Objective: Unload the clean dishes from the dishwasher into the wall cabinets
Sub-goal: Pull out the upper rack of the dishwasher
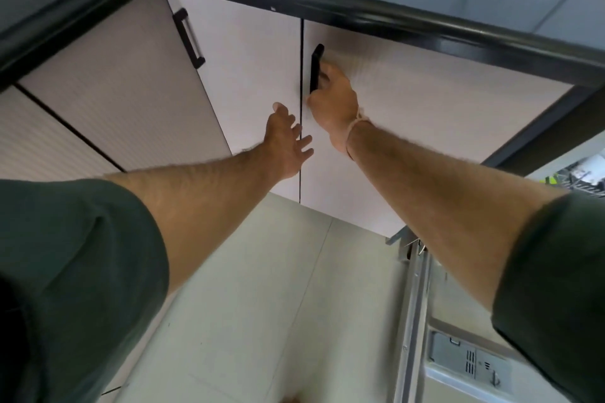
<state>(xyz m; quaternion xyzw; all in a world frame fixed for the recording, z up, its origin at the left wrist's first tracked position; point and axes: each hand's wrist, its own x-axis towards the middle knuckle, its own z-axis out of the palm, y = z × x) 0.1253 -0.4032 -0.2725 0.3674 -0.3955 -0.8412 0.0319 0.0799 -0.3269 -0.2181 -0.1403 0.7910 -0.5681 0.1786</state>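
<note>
**Right hand** (pixel 334 98): fingers curled round the black bar handle (pixel 316 69), thumb at its lower end. A pale thread band (pixel 355 127) is on the wrist. It carries no dish.

**Left hand** (pixel 288 137): open, fingers spread and empty, on or just off the neighbouring door (pixel 248 75), beside the seam between the two doors. Contact cannot be told.

**Gripped door** (pixel 425 114): a pale, flat panel that appears closed, flush with its neighbour. The handle stands upright near the seam edge. Judged stiff, light and hinged on the far side, so the bar is the right hold and a plain pull should do.

**Counter edge** (pixel 360 13): a dark strip running above both doors. These units therefore look to sit below the counter, not on the wall.

**Second handle** (pixel 190 38): on the angled door further left, untouched.

**Dishwasher door** (pixel 458 379): lowered flat at bottom right, with the detergent dispenser (pixel 468 360) facing up.

**Rack** (pixel 582 186): a sliver shows at the right edge of view, beyond the right forearm.

**Dishes** (pixel 553 178): only a blurred yellow-green piece and pale shapes in that rack, and the kinds cannot be told. Judged rigid, breakable and possibly damp and slick, so best taken by rim or body with a full grip.

**Floor tiles** (pixel 262 304): pale, below the doors.
</note>
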